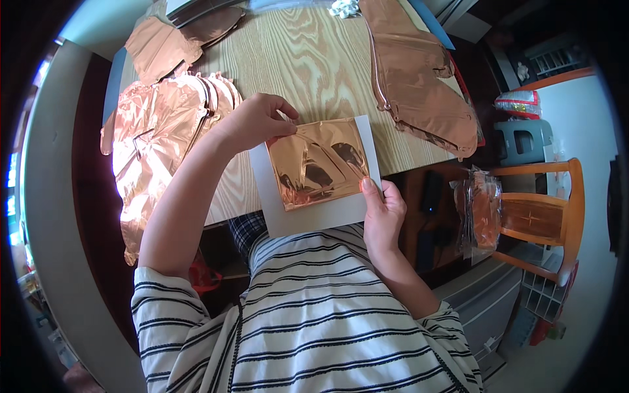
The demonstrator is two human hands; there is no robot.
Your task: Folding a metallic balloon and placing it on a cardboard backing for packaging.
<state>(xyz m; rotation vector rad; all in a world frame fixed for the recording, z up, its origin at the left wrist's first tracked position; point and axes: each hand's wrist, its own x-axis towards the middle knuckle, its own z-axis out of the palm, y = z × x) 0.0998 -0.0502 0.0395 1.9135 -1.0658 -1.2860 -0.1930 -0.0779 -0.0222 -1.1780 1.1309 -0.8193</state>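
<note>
Nearest is a striped shirt (308, 314). Just beyond it, the right hand (384, 213) grips a white card (321, 220), thumb on the folded copper-coloured foil (318, 164) lying on it. The left hand (259, 121) arches in, wrist bent, fingertips pinching the foil's upper-left edge. Probably foil and card are being handled apart or aligned; that calls for a steady right grip. Farther off, a wooden table (314, 52) bears foil shapes (426, 78).

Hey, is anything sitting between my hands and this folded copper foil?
Nothing visible. Your left hand is right at the upper-left corner of the folded copper foil. Your right hand holds the white card under it, thumb at the foil's lower-right corner.
</note>
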